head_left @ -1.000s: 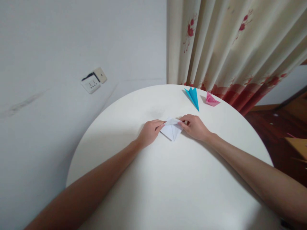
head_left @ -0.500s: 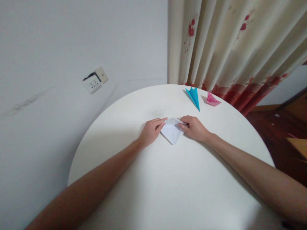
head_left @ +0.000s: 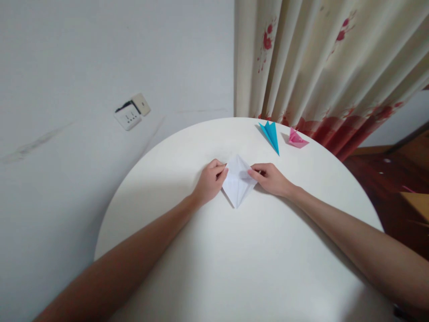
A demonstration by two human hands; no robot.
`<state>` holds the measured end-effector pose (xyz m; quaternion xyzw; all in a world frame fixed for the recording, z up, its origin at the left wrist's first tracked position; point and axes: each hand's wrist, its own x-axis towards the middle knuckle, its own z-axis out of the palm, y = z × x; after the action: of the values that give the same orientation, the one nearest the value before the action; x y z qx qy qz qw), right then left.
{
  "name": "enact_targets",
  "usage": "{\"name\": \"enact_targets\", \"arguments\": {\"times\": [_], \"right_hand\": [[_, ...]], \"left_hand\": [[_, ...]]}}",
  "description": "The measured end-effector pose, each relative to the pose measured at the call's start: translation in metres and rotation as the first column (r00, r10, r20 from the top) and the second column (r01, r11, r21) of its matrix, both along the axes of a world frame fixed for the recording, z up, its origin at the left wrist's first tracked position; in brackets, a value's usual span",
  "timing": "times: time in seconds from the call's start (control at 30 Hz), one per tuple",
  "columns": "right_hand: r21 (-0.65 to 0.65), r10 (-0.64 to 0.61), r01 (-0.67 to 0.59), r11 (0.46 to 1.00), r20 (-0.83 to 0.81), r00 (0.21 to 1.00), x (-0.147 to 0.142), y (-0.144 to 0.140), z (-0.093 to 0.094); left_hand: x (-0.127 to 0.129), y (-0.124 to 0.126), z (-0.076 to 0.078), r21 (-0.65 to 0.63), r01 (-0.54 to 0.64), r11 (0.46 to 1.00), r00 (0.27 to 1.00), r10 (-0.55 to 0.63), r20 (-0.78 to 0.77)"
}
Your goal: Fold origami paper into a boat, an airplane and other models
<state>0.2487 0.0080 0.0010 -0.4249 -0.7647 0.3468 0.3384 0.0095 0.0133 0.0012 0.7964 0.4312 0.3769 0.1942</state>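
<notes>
Left hand (head_left: pixel 210 180) and right hand (head_left: pixel 270 179) pinching opposite side corners of white folded paper (head_left: pixel 237 182), diamond-shaped, mid-table (head_left: pixel 234 268). Beyond, near far edge: blue paper fold (head_left: pixel 271 135), pink paper fold (head_left: pixel 296 139).

The left hand (head_left: pixel 209 181) and right hand (head_left: pixel 271 179) cover the side corners of the white paper (head_left: pixel 237 183), so its folds there are hidden. At 5 o'clock the table (head_left: pixel 234 268) is cut off. The wall socket (head_left: pixel 131 114) at 10 o'clock is too small to read.
</notes>
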Motion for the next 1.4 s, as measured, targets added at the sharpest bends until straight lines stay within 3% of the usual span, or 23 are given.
{"name": "enact_targets", "arguments": {"times": [0.13,0.37,0.57,0.87,1.07,1.2,1.3,1.4], "right_hand": [[-0.115,0.019,-0.034,0.993,-0.128,0.992,0.007,0.005,0.000],[-0.247,0.176,-0.243,0.938,-0.264,0.948,0.016,0.010,0.002],[-0.188,0.139,-0.166,0.968,-0.148,0.979,0.012,0.011,-0.001],[-0.167,0.039,-0.061,0.984,-0.132,0.990,-0.001,0.004,-0.006],[-0.042,-0.029,0.029,0.999,-0.004,1.000,-0.006,0.002,-0.011],[0.123,-0.142,0.120,0.985,0.190,0.971,-0.012,-0.004,-0.008],[0.258,-0.129,0.042,0.965,0.330,0.935,-0.014,-0.010,-0.004],[0.310,-0.088,-0.052,0.949,0.422,0.902,-0.016,-0.014,0.000]], "left_hand": [[0.000,0.001,0.000,0.015,-0.030,0.999,0.999,0.030,-0.017],[-0.001,0.001,-0.001,-0.005,-0.044,0.999,0.999,0.044,0.007],[-0.001,0.004,-0.009,-0.106,-0.041,0.993,0.989,0.055,0.135],[0.003,-0.005,-0.003,-0.105,0.042,0.994,0.991,-0.028,0.128],[0.003,-0.007,-0.004,-0.136,0.210,0.968,0.972,-0.191,0.137],[0.002,-0.003,-0.009,-0.144,0.224,0.964,0.975,-0.221,0.041],[0.001,-0.001,-0.012,-0.034,0.176,0.984,0.979,-0.178,-0.100],[-0.002,-0.001,-0.014,0.042,0.167,0.985,0.950,-0.149,-0.275]]}}
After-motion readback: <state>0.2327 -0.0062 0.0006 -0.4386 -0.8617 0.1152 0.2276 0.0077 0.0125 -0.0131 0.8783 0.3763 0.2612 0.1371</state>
